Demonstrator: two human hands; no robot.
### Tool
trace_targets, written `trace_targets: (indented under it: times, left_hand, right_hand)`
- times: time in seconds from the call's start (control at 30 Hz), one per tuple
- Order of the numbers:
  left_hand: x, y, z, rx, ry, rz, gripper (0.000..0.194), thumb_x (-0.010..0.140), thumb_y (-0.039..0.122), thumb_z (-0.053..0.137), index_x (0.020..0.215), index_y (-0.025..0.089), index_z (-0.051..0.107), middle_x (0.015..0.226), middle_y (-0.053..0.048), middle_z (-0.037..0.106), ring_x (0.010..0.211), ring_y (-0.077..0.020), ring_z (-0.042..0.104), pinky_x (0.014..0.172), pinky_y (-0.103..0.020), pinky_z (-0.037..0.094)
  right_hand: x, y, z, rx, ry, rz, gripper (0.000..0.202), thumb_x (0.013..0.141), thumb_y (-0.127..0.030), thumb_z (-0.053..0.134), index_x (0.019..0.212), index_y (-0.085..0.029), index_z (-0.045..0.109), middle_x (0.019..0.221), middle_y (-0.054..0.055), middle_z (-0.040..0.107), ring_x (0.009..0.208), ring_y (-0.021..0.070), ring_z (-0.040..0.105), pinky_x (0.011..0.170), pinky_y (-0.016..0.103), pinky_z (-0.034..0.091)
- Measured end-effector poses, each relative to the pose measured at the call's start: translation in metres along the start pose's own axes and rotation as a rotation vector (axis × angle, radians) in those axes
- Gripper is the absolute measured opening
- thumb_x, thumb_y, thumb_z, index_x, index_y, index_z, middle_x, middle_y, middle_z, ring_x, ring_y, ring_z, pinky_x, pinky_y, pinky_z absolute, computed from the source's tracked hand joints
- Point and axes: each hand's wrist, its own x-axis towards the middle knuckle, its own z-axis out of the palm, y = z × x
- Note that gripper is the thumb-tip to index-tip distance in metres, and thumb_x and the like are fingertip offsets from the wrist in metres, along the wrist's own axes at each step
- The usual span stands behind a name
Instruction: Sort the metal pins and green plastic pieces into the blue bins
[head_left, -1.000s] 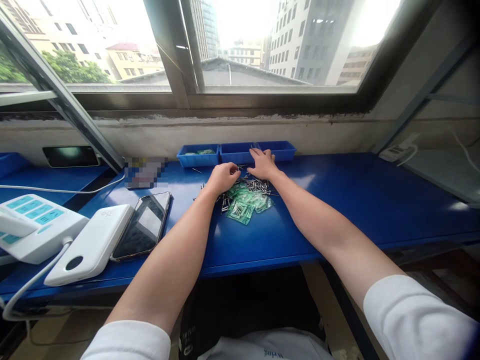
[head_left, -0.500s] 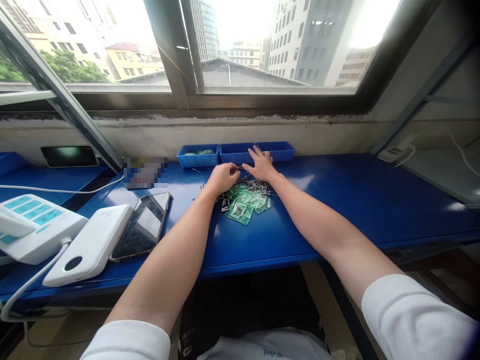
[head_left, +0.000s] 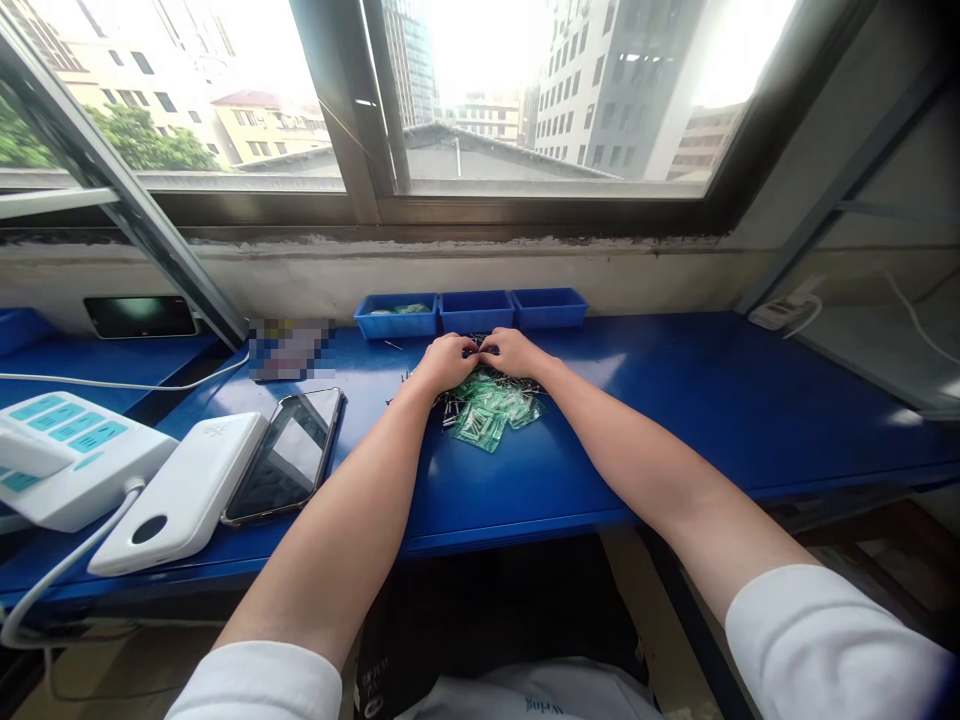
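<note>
My left hand (head_left: 448, 360) and my right hand (head_left: 508, 354) meet over the far side of a pile on the blue table. Both have their fingers curled, tips nearly touching; whatever sits between them is too small to make out. Under and around them lie loose dark metal screws (head_left: 450, 410). Nearer to me, several green-tinted plastic packets (head_left: 480, 424) with thin metal pieces inside rest on the pile. Behind my hands stand three blue bins: the left bin (head_left: 396, 324) holds green packets, while the middle bin (head_left: 474, 312) and the right bin (head_left: 550, 308) show bare insides.
On the left lie a phone (head_left: 289, 455), a white power bank (head_left: 180, 490) and a white power strip (head_left: 71, 460) with cables. Another phone (head_left: 140, 316) leans near the wall. A metal shelf post (head_left: 169, 240) rises at the left, below the window.
My right hand has come down from beside the bins, and its spread fingers have curled in towards my left hand. My left hand has stayed almost in place.
</note>
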Motion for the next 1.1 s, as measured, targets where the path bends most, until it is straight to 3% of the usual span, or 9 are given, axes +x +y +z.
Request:
trace_targets:
  times: [0.27, 0.5, 0.63, 0.8, 0.93, 1.1]
  left_hand:
    - [0.000, 0.002, -0.002, 0.005, 0.004, -0.013, 0.034, 0.079, 0.025, 0.049, 0.103, 0.020, 0.073, 0.104, -0.008, 0.069, 0.097, -0.0231, 0.063, 0.090, -0.031, 0.048]
    - [-0.002, 0.004, -0.003, -0.014, 0.057, -0.016, 0.031, 0.074, 0.024, 0.051, 0.097, 0.019, 0.072, 0.097, -0.007, 0.071, 0.092, -0.0234, 0.063, 0.084, -0.031, 0.048]
    - [-0.004, 0.010, -0.005, -0.139, 0.150, 0.052, 0.025, 0.072, 0.028, 0.056, 0.090, 0.017, 0.070, 0.090, -0.007, 0.071, 0.084, -0.0212, 0.064, 0.078, -0.029, 0.049]
    - [-0.005, 0.013, -0.007, -0.296, 0.146, 0.056, 0.025, 0.076, 0.037, 0.060, 0.082, 0.015, 0.071, 0.077, -0.005, 0.072, 0.070, -0.0173, 0.062, 0.070, -0.027, 0.048]
    - [-0.004, 0.014, -0.008, -0.262, 0.156, 0.032, 0.024, 0.081, 0.035, 0.056, 0.082, 0.017, 0.072, 0.075, -0.004, 0.071, 0.068, -0.0171, 0.061, 0.069, -0.028, 0.048]
    - [-0.004, 0.014, -0.010, -0.190, 0.184, -0.022, 0.023, 0.082, 0.035, 0.055, 0.083, 0.019, 0.072, 0.081, -0.006, 0.073, 0.074, -0.0197, 0.063, 0.073, -0.029, 0.048]
  right_hand:
    - [0.000, 0.000, -0.002, 0.072, -0.020, -0.033, 0.021, 0.084, -0.034, 0.063, 0.080, -0.015, 0.072, 0.081, 0.004, 0.065, 0.074, 0.0140, 0.057, 0.069, 0.024, 0.040]
    - [0.001, -0.007, -0.007, 0.158, 0.119, 0.002, 0.050, 0.087, -0.055, 0.051, 0.061, -0.015, 0.066, 0.067, 0.003, 0.065, 0.063, 0.0124, 0.054, 0.064, 0.024, 0.036]
    - [0.001, -0.012, -0.012, 0.274, 0.195, 0.020, 0.062, 0.085, -0.065, 0.046, 0.049, -0.016, 0.060, 0.055, 0.001, 0.061, 0.056, 0.0124, 0.054, 0.061, 0.024, 0.035]
    - [0.001, -0.014, -0.011, 0.320, 0.255, 0.037, 0.071, 0.082, -0.073, 0.040, 0.041, -0.017, 0.051, 0.043, -0.001, 0.049, 0.049, 0.0112, 0.050, 0.057, 0.025, 0.034]
    - [-0.001, -0.016, -0.011, 0.416, 0.300, 0.082, 0.065, 0.083, -0.069, 0.042, 0.044, -0.018, 0.051, 0.045, -0.001, 0.052, 0.049, 0.0109, 0.051, 0.057, 0.025, 0.037]
    - [-0.002, -0.017, -0.012, 0.687, 0.312, 0.043, 0.030, 0.072, -0.048, 0.065, 0.071, -0.018, 0.065, 0.061, 0.000, 0.064, 0.057, 0.0132, 0.058, 0.058, 0.025, 0.045]
